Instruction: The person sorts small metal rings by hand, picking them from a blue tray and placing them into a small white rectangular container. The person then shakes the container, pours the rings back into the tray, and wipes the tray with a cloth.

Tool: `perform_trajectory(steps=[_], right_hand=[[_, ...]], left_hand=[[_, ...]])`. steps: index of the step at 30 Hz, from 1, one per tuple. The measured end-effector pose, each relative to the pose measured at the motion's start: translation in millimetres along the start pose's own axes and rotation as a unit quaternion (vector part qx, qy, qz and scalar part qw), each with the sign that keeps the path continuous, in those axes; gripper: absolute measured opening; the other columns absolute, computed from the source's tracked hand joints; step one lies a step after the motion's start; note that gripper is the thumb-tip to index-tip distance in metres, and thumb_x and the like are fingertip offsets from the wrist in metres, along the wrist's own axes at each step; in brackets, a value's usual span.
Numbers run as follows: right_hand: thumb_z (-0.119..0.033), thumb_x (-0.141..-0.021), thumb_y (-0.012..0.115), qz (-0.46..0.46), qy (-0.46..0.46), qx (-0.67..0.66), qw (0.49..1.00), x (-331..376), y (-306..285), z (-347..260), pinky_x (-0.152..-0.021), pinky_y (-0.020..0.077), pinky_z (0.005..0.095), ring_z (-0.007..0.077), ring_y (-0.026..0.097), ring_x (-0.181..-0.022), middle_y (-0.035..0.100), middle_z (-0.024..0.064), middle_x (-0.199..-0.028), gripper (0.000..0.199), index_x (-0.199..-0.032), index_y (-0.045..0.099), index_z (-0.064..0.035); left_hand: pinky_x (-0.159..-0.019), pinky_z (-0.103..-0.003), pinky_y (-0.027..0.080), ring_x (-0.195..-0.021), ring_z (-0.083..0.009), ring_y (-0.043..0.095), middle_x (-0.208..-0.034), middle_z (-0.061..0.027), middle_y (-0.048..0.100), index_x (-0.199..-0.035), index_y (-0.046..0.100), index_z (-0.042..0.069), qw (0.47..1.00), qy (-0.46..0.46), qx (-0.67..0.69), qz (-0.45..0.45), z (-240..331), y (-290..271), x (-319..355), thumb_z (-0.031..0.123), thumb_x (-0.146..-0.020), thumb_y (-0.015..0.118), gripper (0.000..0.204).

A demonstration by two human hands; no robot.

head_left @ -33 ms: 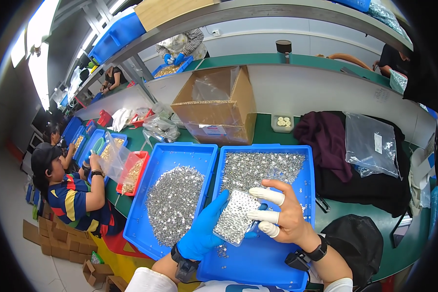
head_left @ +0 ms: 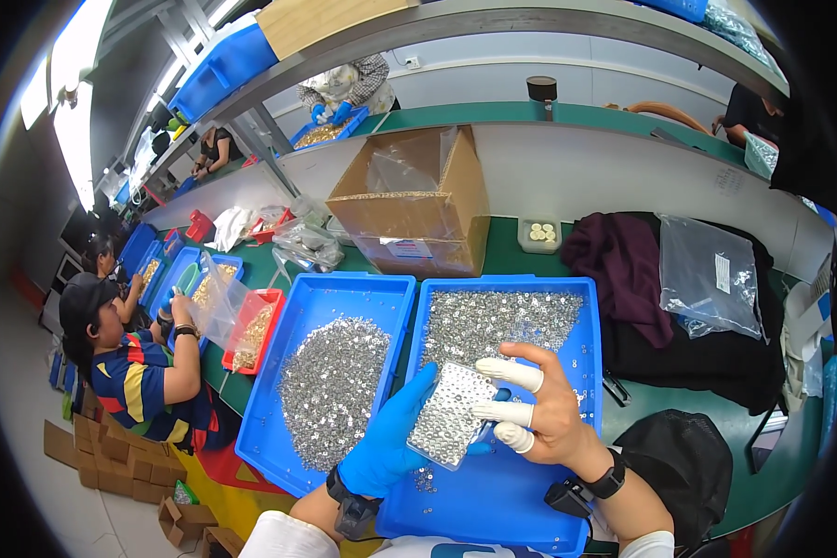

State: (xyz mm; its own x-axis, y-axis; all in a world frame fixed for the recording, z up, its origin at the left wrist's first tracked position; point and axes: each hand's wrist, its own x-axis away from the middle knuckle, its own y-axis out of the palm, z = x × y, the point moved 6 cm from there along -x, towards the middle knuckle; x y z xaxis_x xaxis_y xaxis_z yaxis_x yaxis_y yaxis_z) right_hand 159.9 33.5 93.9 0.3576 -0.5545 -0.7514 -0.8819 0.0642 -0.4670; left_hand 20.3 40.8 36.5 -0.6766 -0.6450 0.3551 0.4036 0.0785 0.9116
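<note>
My left hand (head_left: 386, 442), in a blue glove, is closed around a small clear square plate (head_left: 451, 416). Rows of small shiny metal rings cover the plate's face, and it is tilted above the blue tray on the right (head_left: 511, 507). My right hand (head_left: 544, 409) wears white covers on several fingers. Its fingers are spread at the plate's right side, with one covered fingertip over the edge of the face and nothing visible held. Loose metal rings (head_left: 493, 321) fill the far part of that tray; a few lie below the plate.
A second blue tray (head_left: 395, 307) with a heap of rings stands to the left. Behind are a cardboard box (head_left: 418, 228) and a clear tub (head_left: 539, 247) of round pieces. Dark clothing (head_left: 614, 270) and a black bag (head_left: 676, 465) lie right. A co-worker (head_left: 149, 372) sits left.
</note>
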Motion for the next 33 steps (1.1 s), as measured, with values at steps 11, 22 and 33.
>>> perform_trajectory(steps=[11, 22, 33], right_hand=[[-0.024, -0.088, 0.047, 0.093, 0.073, -0.017, 0.993, 4.4, -6.2, 16.1, -0.089, 0.0386, 0.0408, 0.0340, 0.048, -0.105, 0.055, 0.0155, -0.112, 0.029, -0.100, 0.062, -0.0030], [-0.009, -0.084, 0.049, 0.075, 0.200, 0.029, 0.976, 20.1, 10.0, 50.3, -0.091, 0.0370, 0.0361, 0.0313, 0.049, -0.104, 0.055, 0.0142, -0.112, 0.026, -0.107, 0.056, -0.0013], [-0.023, -0.083, 0.054, -0.341, 0.216, 0.160, 0.901, 59.0, 61.4, 61.6, -0.096, 0.0292, 0.0523, 0.0294, 0.044, -0.112, 0.054, 0.0141, -0.109, 0.029, -0.105, 0.057, -0.0047]], left_hand=[[-0.086, -0.055, 0.043, -0.103, -0.0347, 0.053, -0.123, -0.0208, 0.046, -0.130, 0.033, 0.002, 0.999, -0.030, -0.009, -0.045, -1.9, 8.5, 0.8, 0.043, -0.092, 0.034, 0.055], [-0.087, -0.053, 0.042, -0.114, -0.0382, 0.044, -0.131, -0.0259, 0.036, -0.134, 0.026, 0.000, 0.993, -0.061, 0.023, -0.102, -6.2, 11.0, 3.4, 0.044, -0.093, 0.031, 0.060], [-0.088, -0.054, 0.041, -0.115, -0.0401, 0.043, -0.129, -0.0257, 0.038, -0.133, 0.026, 0.000, 0.994, -0.057, 0.010, -0.088, -5.6, 7.8, 0.9, 0.044, -0.092, 0.030, 0.061]])
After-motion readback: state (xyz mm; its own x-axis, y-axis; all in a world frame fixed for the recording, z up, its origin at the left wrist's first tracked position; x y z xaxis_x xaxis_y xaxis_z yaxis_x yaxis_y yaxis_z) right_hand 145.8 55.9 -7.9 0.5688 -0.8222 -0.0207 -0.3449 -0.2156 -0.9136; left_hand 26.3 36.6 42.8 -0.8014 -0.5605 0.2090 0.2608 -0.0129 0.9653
